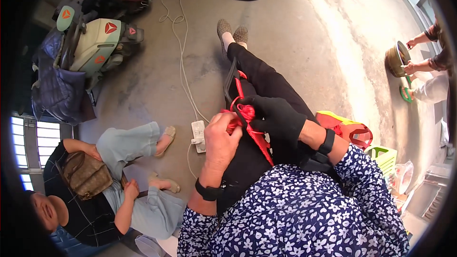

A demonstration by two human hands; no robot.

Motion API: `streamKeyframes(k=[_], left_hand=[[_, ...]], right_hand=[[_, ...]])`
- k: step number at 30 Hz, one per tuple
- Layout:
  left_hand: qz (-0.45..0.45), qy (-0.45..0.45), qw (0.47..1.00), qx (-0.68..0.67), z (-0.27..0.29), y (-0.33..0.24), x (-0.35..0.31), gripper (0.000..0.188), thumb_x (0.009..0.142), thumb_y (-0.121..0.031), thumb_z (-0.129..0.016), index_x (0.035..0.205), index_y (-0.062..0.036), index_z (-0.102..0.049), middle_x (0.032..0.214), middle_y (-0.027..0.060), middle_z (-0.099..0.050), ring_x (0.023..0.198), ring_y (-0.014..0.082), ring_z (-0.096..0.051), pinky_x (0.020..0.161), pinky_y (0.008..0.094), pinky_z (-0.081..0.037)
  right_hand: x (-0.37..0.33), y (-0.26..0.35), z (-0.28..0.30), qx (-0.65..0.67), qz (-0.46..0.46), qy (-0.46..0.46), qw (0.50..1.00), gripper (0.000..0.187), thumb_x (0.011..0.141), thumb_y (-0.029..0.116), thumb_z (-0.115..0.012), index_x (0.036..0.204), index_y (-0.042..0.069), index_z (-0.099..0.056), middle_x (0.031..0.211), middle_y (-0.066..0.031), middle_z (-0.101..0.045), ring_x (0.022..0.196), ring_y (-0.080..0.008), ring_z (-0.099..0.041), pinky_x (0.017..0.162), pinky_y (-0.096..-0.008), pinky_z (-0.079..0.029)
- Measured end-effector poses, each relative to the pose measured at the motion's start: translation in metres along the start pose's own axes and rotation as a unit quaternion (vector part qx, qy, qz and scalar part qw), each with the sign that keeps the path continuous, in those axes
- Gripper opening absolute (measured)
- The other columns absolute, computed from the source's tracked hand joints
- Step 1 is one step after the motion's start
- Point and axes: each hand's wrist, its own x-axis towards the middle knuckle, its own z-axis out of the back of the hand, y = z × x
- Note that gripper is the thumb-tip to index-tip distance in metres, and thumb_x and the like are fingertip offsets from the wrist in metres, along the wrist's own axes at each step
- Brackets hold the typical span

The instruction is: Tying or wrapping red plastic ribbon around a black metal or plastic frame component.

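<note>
My left hand (221, 139) is bare, its fingers closed on part of a bundled red cord (245, 111). From the other side my right hand (280, 118), in a black glove, pinches the same bundle, the two hands almost meeting above my lap. A long dark strap (229, 83) loops up over my legs and passes between my hands through the red cord. Below them a red woven strip (260, 145) lies slantwise on my black trousers. My fingertips partly cover where cord and strap cross.
On the left a seated person holds a brown handbag (88, 173). A scooter (102, 40) stands beyond. A white power strip (198, 135) and its cable lie left of my legs. To my right are a red-yellow bag (346, 128) and a green crate (382, 158). Far right, someone handles a pot (396, 61).
</note>
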Motion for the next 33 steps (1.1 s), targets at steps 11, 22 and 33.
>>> streamKeyframes(k=[11,22,33], left_hand=[[0.144,0.148,0.874,-0.44,0.036,-0.006,-0.014,0.02,0.092,-0.016,-0.063,0.104,-0.0007,-0.06,0.119,0.0177,-0.06,0.103,0.0238,-0.064,0.073,0.0278,-0.056],[0.167,0.229,0.446,-0.849,0.021,0.02,-0.059,0.026,0.098,-0.032,-0.051,0.095,-0.007,-0.054,0.095,0.008,-0.055,0.079,0.0166,-0.055,0.05,0.0249,-0.042],[0.343,0.174,0.772,-0.507,0.058,0.023,-0.126,0.021,0.096,-0.015,-0.052,0.104,0.0036,-0.058,0.06,-0.0017,-0.045,0.048,0.0053,-0.037,0.044,0.0196,-0.029]], right_hand=[[-0.028,0.014,0.05,0.586,0.008,-0.26,0.767,0.027,0.084,0.015,-0.065,0.106,-0.001,-0.058,0.099,-0.0118,-0.063,0.087,-0.0245,-0.065,0.073,-0.0392,-0.051],[-0.103,0.061,0.052,0.626,-0.209,-0.064,0.748,0.038,0.091,0.021,-0.06,0.121,-0.001,-0.053,0.099,-0.0114,-0.066,0.091,-0.0187,-0.066,0.079,-0.0307,-0.055],[-0.033,0.019,-0.026,0.011,-0.162,0.027,0.986,0.047,0.086,0.025,-0.069,0.121,-0.004,-0.057,0.105,-0.0209,-0.068,0.094,-0.0253,-0.066,0.082,-0.036,-0.05]])
